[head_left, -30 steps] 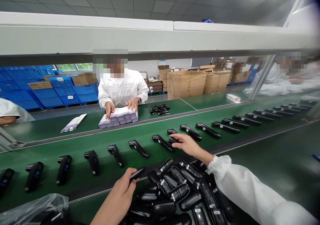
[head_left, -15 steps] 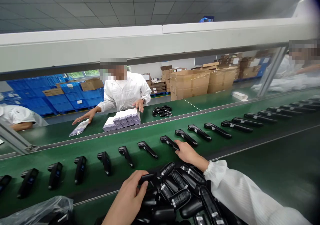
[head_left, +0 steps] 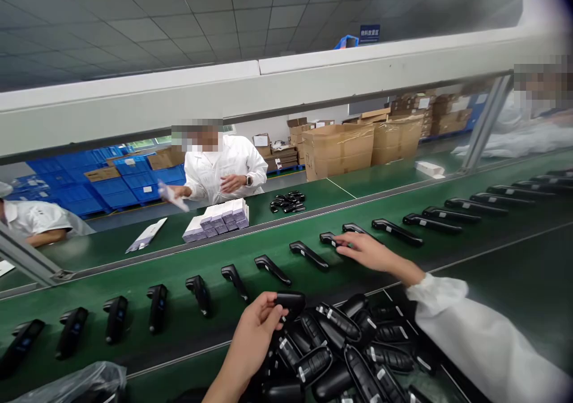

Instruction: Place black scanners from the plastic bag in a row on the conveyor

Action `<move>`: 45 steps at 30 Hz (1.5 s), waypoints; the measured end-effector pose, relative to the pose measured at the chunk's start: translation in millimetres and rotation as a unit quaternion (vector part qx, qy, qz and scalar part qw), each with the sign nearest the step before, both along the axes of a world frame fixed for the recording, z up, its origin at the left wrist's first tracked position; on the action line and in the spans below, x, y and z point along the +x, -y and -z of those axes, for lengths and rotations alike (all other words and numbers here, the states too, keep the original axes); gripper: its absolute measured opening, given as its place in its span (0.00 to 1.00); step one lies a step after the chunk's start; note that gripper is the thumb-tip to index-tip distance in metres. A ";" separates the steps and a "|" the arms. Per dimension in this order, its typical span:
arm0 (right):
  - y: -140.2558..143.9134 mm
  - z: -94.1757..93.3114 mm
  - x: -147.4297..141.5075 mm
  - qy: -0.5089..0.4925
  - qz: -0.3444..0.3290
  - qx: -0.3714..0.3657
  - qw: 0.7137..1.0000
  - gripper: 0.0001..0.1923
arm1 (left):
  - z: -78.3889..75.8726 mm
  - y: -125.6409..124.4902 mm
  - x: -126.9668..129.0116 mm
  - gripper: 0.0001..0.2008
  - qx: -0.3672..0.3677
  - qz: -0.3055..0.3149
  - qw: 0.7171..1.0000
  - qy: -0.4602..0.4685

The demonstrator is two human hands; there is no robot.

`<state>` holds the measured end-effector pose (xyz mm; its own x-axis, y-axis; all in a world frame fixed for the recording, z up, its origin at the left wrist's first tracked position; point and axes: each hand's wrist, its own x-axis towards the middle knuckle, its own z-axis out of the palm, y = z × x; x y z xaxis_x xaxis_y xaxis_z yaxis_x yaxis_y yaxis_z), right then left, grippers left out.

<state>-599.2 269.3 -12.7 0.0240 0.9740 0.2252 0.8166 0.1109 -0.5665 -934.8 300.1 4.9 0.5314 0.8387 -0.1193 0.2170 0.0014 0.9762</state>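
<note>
Left hand (head_left: 256,325) pinched around a black part (head_left: 290,302); right hand (head_left: 367,250) outstretched, fingers parted, grip on device (head_left: 328,237) unclear.

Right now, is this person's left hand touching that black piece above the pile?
Touching: the head view shows the left hand pinching one end of the black piece, the rest sticking out.
</note>
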 end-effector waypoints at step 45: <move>-39.3 19.4 -132.0 -0.225 -0.337 0.007 0.914 0.17 | 33.6 -8.7 6.0 0.18 0.045 -0.063 0.995 -0.056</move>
<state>-731.2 308.6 -32.1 -0.4881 0.7983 0.3527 0.2448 0.5131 -0.8227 -928.7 308.8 -28.8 0.4089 0.9078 -0.0937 0.3278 -0.0503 0.9434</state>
